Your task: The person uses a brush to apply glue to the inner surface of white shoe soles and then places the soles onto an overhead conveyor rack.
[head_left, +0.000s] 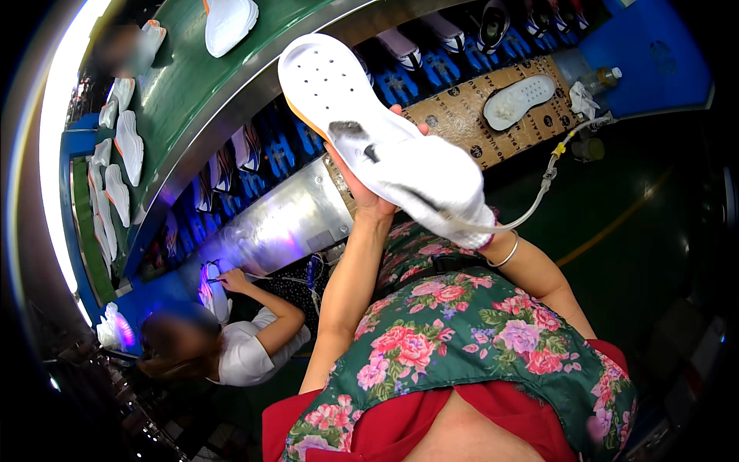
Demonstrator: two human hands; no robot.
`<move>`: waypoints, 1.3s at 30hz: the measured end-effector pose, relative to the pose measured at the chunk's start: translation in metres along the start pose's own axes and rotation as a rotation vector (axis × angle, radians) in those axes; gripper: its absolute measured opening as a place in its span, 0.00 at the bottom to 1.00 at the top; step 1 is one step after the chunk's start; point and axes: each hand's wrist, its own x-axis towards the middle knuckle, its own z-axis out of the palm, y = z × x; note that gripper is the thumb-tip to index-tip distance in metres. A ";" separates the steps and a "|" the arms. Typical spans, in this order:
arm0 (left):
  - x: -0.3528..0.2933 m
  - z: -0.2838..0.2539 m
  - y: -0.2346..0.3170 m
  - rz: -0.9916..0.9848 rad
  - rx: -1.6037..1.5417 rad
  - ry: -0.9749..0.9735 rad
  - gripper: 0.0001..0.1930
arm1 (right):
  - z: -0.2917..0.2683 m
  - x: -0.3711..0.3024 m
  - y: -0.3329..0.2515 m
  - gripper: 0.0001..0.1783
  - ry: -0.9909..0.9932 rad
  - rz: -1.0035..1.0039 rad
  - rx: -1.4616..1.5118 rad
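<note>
My left hand [363,189] supports a white shoe sole [327,73] from beneath, its fingertips showing past the far edge. The sole is tilted up, with small dark holes in its heel and an orange strip along one side. A white glove [443,173] covers my right hand, which is closed over the sole's near part. From it a dark-bristled brush [351,129] appears to rest on the sole's inner face; the glove hides most of its handle. A clear tube [531,204] runs to the gloved hand.
Another white sole [519,102] lies on a cardboard-covered shelf [462,127]. Several shoe uppers [400,48] stand in blue holders behind. A green conveyor [181,92] carries white soles at left. A co-worker [258,346] handles a shoe at lower left. A bottle [603,77] stands far right.
</note>
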 end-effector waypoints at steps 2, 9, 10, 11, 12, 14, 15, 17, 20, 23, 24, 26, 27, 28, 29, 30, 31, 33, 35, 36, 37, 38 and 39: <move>0.001 -0.007 0.007 -0.037 0.060 -0.191 0.48 | 0.001 0.003 -0.012 0.12 -0.075 -0.011 -0.013; 0.000 0.007 0.019 0.096 -0.029 -0.112 0.53 | -0.007 0.009 -0.006 0.12 -0.091 -0.075 -0.032; 0.000 0.002 0.023 0.010 -0.001 -0.192 0.52 | -0.001 0.001 -0.009 0.13 -0.158 -0.016 0.029; 0.000 -0.004 0.027 -0.075 0.029 -0.272 0.52 | 0.003 -0.002 -0.013 0.13 -0.197 -0.063 -0.041; 0.000 -0.008 0.030 -0.090 0.036 -0.299 0.51 | 0.001 -0.004 -0.012 0.12 -0.231 -0.069 0.013; -0.002 -0.009 0.032 -0.018 0.013 -0.130 0.52 | -0.004 0.000 -0.014 0.12 -0.244 0.006 0.161; -0.002 -0.004 0.031 0.033 -0.047 -0.104 0.52 | -0.006 0.002 -0.012 0.12 -0.221 0.086 0.253; -0.005 0.003 0.031 0.078 -0.094 -0.099 0.51 | -0.008 0.000 -0.011 0.12 -0.128 0.245 0.190; -0.006 0.002 0.038 0.021 -0.075 -0.147 0.50 | -0.003 -0.005 -0.009 0.11 -0.207 0.014 0.040; -0.012 -0.009 0.045 -0.036 -0.060 -0.227 0.52 | -0.001 -0.008 -0.014 0.09 -0.274 -0.066 0.104; -0.011 -0.012 0.049 -0.030 -0.020 -0.290 0.53 | -0.001 -0.006 -0.012 0.08 -0.267 0.001 0.175; -0.010 -0.020 0.055 -0.086 0.018 -0.299 0.54 | 0.000 -0.008 -0.010 0.08 -0.208 0.149 0.141; -0.012 -0.023 0.056 -0.114 0.036 -0.303 0.54 | 0.002 -0.015 -0.003 0.09 -0.175 0.183 0.128; -0.009 -0.020 0.057 -0.138 0.035 -0.267 0.55 | 0.003 -0.014 -0.005 0.10 -0.218 0.035 0.075; -0.010 -0.015 0.057 -0.160 0.030 -0.223 0.56 | 0.004 -0.012 -0.009 0.11 -0.260 -0.114 0.022; -0.009 -0.009 0.056 -0.127 0.032 -0.242 0.56 | 0.005 -0.014 -0.016 0.12 -0.343 -0.136 0.052; -0.008 -0.002 0.056 -0.096 0.038 -0.260 0.56 | 0.005 -0.016 -0.021 0.11 -0.354 -0.065 0.122; -0.006 -0.002 0.061 -0.124 0.073 -0.345 0.57 | 0.006 -0.015 -0.020 0.09 -0.335 0.133 0.391; -0.002 -0.006 0.067 -0.188 0.095 -0.427 0.58 | 0.007 -0.013 -0.016 0.08 -0.210 0.284 0.357; -0.001 -0.005 0.069 -0.209 0.123 -0.445 0.58 | 0.007 -0.012 -0.013 0.09 -0.208 0.235 0.264; 0.001 0.001 0.070 -0.229 0.107 -0.447 0.57 | 0.005 -0.011 -0.009 0.09 -0.202 0.182 0.167; 0.003 0.000 0.072 -0.243 0.114 -0.437 0.57 | 0.003 -0.008 -0.008 0.10 -0.267 -0.014 0.127; 0.006 -0.002 0.075 -0.257 0.121 -0.427 0.57 | 0.005 -0.012 -0.015 0.10 -0.299 -0.061 0.098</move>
